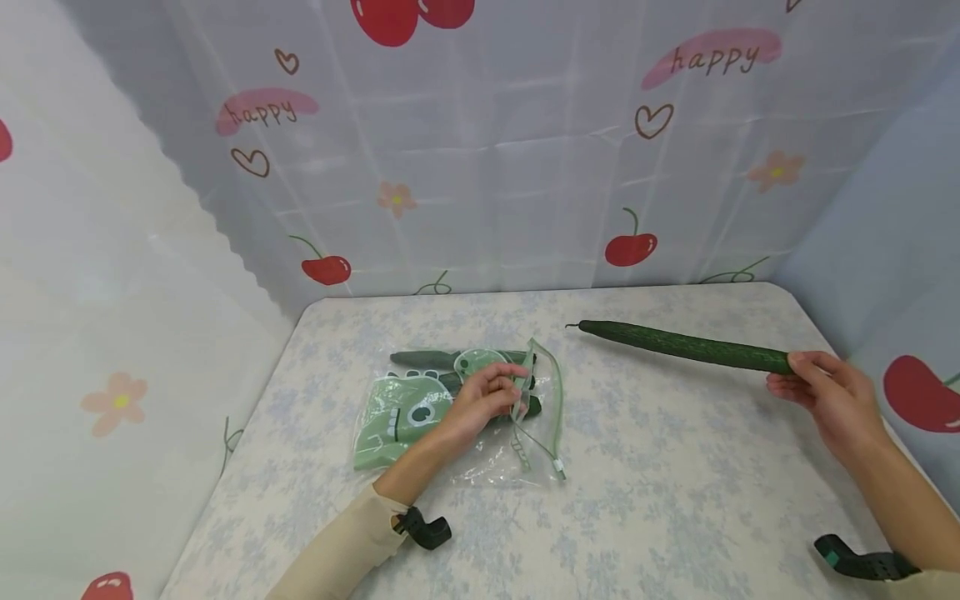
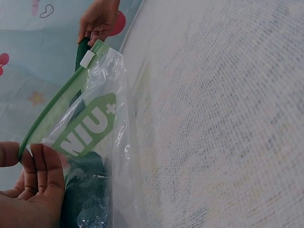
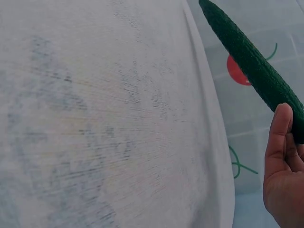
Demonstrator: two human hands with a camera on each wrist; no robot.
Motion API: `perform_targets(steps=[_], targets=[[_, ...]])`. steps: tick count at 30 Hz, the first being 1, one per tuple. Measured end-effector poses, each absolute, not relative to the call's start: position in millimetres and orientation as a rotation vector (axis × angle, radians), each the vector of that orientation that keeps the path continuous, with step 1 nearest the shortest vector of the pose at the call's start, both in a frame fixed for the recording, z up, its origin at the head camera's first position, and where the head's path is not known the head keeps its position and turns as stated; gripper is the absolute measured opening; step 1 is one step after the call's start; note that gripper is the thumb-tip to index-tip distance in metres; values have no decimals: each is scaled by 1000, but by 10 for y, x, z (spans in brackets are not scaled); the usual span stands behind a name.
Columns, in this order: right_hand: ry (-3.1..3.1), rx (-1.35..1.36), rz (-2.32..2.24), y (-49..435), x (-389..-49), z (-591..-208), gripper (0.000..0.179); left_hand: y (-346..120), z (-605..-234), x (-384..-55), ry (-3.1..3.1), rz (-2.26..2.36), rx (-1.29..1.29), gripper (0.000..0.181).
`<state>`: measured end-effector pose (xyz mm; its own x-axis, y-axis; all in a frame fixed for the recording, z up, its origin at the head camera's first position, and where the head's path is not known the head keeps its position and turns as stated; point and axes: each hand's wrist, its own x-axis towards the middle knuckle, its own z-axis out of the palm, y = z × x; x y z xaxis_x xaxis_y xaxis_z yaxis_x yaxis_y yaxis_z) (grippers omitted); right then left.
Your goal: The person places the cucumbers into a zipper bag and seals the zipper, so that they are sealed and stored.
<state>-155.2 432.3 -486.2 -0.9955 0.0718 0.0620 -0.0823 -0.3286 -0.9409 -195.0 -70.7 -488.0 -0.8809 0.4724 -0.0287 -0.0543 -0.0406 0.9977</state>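
Observation:
A clear zip bag (image 1: 480, 467) with green print and a green slider closure lies on the table, its mouth facing right and standing apart. At that mouth my left hand (image 1: 480, 400) pinches the green rim between thumb and fingers, as the left wrist view shows. Inside the bag are dark green long things, probably cucumbers (image 2: 85, 190), partly hidden by print and hand. My right hand (image 1: 836, 400) grips a long cucumber (image 1: 682, 346) by its thick end, at the table's right side. Its thin stem end points left toward the bag and looks raised off the table.
The table (image 1: 645, 500) has a pale cloth with a blue floral pattern. Behind it hangs a white curtain (image 1: 510, 167) with cherries, hearts and lettering, and similar sheets close off both sides. Each wrist wears a black camera strap (image 1: 423, 529).

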Motion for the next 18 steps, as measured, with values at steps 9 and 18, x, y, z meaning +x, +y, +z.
perform_targets(steps=[9,18], targets=[[-1751,141,2557,4346,-1347,-4926,31,-699,-4859,-1942,1879,1970,417,39],[-1850,208,2511,4302,-1226,-4962,36,-685,-4844,-1943,1893,1958,429,40]])
